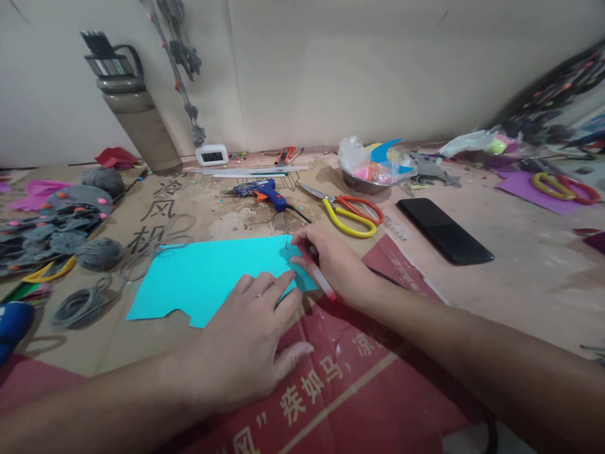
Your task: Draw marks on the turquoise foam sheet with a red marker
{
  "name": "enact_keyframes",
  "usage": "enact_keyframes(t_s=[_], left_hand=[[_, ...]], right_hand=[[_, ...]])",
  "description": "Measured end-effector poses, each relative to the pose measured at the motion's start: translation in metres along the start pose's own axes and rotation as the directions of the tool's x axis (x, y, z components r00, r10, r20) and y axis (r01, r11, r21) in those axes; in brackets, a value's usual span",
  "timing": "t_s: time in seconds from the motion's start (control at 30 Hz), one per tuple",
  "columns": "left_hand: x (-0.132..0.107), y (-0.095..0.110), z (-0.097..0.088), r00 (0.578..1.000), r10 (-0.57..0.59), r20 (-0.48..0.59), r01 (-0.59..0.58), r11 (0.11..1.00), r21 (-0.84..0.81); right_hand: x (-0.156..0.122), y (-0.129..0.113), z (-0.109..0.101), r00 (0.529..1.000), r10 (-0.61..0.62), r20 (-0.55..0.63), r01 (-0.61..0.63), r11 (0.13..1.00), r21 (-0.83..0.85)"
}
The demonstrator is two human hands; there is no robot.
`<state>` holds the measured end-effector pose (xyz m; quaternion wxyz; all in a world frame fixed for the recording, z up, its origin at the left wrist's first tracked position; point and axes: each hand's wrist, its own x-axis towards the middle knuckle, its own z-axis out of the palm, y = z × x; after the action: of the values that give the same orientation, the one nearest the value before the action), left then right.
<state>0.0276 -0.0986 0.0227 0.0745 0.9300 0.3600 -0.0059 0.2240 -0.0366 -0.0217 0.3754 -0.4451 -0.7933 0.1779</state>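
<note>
A turquoise sheet (203, 274) lies flat on the cardboard-covered table (520, 277). My left hand (250, 340) rests palm down with fingers spread, its fingertips pressing the sheet's near right part. My right hand (331, 258) is closed around a red-tipped pen (317, 272), with the pen's point at the sheet's right edge near the top corner.
Yellow and red scissors (352, 211) and a blue glue gun (265, 191) lie just beyond the sheet. A black phone (444, 230) is to the right, a metal bowl (354, 180) of coloured pieces behind it. Grey felt and yarn (61, 227) crowd the left; a bottle (137, 120) stands at the back.
</note>
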Motion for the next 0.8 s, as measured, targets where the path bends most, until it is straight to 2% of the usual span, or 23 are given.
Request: enact_keyframes(t_s=[0.13,0.2,0.33,0.57,0.8], left_hand=[[0.000,0.001,-0.001,1.000,0.005,-0.013,-0.006,1.000,-0.021],[0.000,0.000,-0.002,1.000,0.004,-0.005,-0.004,0.999,-0.034],[0.001,0.000,-0.002,1.000,0.008,0.000,-0.008,0.998,-0.055],[0.000,0.001,0.001,0.999,0.021,-0.026,-0.021,0.999,-0.031],[0.002,-0.001,0.003,0.998,0.027,-0.052,-0.028,0.999,-0.031]], right_hand=[[-0.002,-0.011,-0.007,0.997,0.039,-0.070,-0.029,0.989,0.146],[-0.002,-0.015,-0.009,0.998,0.051,-0.039,-0.043,0.981,0.192],[-0.002,-0.016,-0.008,0.998,0.044,0.044,-0.049,0.989,0.136],[0.001,-0.018,-0.007,0.996,0.008,0.094,-0.016,0.997,0.077],[0.000,-0.016,-0.006,0.994,0.030,0.108,-0.031,0.999,0.013]])
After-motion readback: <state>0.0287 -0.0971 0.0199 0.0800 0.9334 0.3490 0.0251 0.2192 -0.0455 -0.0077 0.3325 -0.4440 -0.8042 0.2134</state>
